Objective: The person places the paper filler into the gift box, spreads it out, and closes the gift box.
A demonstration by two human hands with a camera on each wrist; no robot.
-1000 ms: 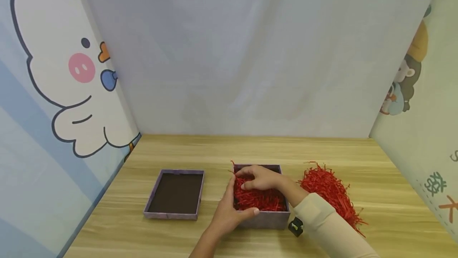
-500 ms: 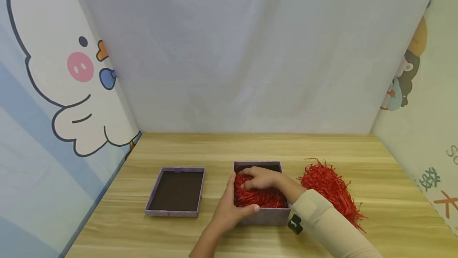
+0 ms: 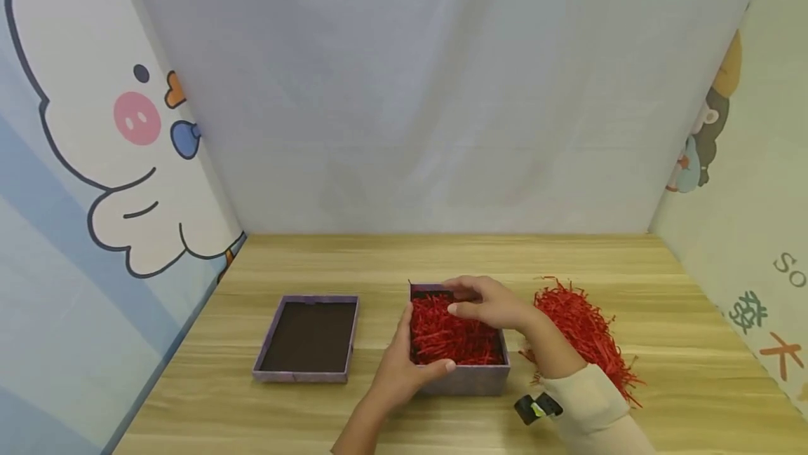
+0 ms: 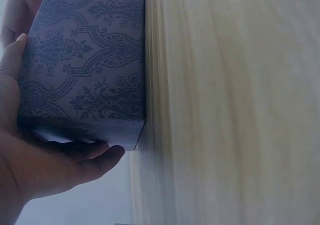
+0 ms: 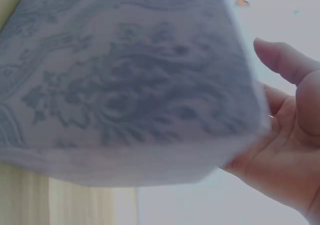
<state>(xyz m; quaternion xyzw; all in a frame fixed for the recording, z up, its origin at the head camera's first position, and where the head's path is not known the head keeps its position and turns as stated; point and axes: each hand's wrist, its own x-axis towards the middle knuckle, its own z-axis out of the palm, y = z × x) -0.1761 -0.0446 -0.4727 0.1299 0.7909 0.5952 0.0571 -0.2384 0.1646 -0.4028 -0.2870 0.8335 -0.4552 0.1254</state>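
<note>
Box [image 5: 135, 85], clasped by the left hand [image 3: 400, 371], partly hides the right hand [image 5: 292, 147], whose grip I cannot tell.

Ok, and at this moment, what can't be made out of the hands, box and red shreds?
- Head: the inside floor of the box, covered by red shreds.
- Head: part of the loose red pile, behind the right sleeve.
- Right wrist: the right hand's fingertips, behind the box; its pattern's detail, blurred.
- Left wrist: part of the left hand, cut off by the left edge.
</note>
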